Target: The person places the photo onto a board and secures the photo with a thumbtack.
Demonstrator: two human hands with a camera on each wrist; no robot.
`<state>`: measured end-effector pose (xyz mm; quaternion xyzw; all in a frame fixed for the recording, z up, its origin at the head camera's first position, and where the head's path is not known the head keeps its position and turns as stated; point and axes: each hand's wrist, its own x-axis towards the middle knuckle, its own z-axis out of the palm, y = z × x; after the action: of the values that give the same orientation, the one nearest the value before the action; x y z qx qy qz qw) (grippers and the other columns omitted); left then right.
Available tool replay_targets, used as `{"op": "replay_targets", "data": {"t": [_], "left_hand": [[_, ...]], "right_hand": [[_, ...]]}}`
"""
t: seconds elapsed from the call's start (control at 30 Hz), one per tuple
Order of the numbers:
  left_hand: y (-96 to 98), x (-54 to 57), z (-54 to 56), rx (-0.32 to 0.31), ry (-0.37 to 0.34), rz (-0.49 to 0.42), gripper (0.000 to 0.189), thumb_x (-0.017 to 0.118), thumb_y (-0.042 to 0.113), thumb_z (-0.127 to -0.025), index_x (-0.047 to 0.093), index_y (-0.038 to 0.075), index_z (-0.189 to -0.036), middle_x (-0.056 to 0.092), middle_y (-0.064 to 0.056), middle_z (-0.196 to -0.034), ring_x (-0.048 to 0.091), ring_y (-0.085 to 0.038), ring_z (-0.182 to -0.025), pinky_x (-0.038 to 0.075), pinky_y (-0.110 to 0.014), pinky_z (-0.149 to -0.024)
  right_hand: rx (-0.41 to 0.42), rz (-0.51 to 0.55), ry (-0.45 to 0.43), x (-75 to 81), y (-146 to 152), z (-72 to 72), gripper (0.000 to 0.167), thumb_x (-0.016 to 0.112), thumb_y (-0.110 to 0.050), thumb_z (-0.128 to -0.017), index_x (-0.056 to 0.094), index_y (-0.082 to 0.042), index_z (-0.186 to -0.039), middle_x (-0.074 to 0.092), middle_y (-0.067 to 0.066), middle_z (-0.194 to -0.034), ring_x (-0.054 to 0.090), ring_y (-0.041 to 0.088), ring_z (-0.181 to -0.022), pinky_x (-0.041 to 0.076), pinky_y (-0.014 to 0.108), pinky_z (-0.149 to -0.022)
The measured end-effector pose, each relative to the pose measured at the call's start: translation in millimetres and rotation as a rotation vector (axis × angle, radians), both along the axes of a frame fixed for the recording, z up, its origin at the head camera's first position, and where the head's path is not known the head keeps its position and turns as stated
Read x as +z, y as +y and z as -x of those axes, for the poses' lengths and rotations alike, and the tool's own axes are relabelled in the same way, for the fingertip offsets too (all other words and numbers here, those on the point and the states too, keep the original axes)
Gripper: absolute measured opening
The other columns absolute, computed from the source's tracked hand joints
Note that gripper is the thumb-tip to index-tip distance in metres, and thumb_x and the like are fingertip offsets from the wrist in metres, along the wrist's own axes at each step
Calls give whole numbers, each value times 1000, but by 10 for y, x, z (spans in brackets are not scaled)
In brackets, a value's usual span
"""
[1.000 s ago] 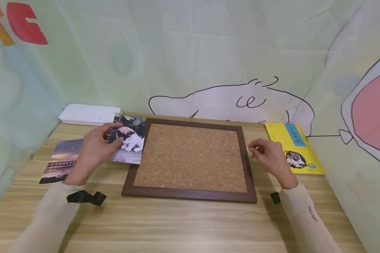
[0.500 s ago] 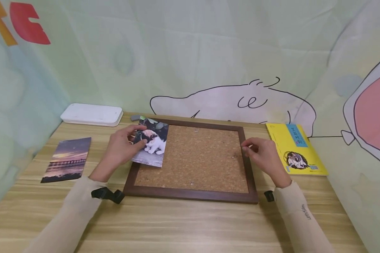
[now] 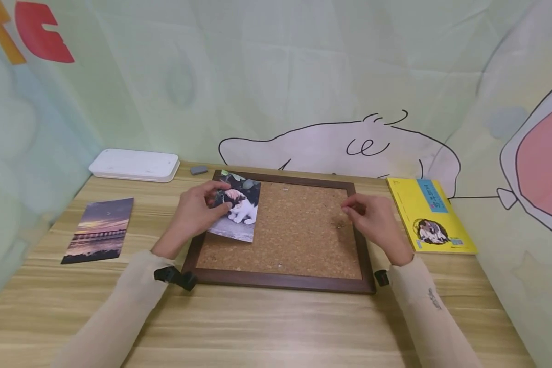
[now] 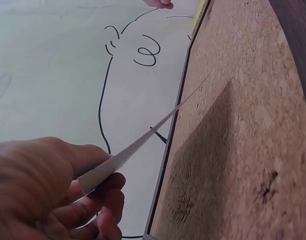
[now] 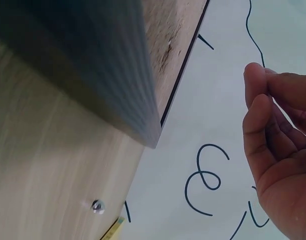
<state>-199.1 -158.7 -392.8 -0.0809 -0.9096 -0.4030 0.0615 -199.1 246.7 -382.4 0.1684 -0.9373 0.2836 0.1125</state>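
A photo of a white kitten is pinched at its left edge between the thumb and fingers of my left hand. In the left wrist view this photo shows edge-on, tilted, its far edge close over the cork board and its shadow on the cork. The brown-framed board lies flat on the table, with several small pushpins on the cork. My right hand hovers over the board's right side, thumb and forefinger tips together; I cannot tell whether something small is between them.
A sunset photo lies at the left of the table. Behind it sit a white case and a small grey block. A yellow book lies at the right. A silver pin shows in the right wrist view.
My left hand has carried the kitten photo right, from the board's left edge to over the cork. My right hand has moved left, from beside the frame to over the board.
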Motion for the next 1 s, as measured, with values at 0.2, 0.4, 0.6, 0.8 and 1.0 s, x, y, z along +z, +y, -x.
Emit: {"op": "replay_targets", "data": {"t": [0.2,0.4,0.6,0.8,1.0], "left_hand": [[72,-40,68,-21,-26,-12,39,81,14,-92,74,7,-130,52,-2,-78,49,-19,-73,39,-32,-68],[151,-89,103,-18,-76,-14,39,81,15,-93,73,7,-131,62,-10,-93,57,-22,-83,45,-31,-74],[225,-154,107,-17,-87,-29,40,80,15,-93,73,7,-132,68,-15,-102,61,-24,-87,46,-30,-76],[233,-246,123,-24,-44,6,39,82,14,-91,73,5,-128,61,-10,-87,54,-22,-79,41,-32,-71],[222,-327,146,-33,-53,79,42,84,18,-90,73,6,-129,55,-6,-79,50,-22,-75,37,-33,-69]], "right_hand": [[31,28,19,6,-98,26,5,76,-5,-98,80,-3,-98,77,10,-80,59,16,-65,45,22,-57],[33,25,10,17,-183,55,5,76,-4,-98,80,-3,-99,79,13,-88,62,17,-67,47,24,-60],[49,31,13,25,-243,91,4,77,-3,-97,80,-3,-99,79,13,-88,61,17,-66,48,24,-59],[67,25,1,35,-347,137,4,77,-6,-98,80,-4,-98,78,11,-85,60,17,-66,46,25,-59],[114,39,-40,49,-494,199,4,77,-5,-97,81,-4,-97,80,11,-88,70,19,-73,54,28,-66]]}}
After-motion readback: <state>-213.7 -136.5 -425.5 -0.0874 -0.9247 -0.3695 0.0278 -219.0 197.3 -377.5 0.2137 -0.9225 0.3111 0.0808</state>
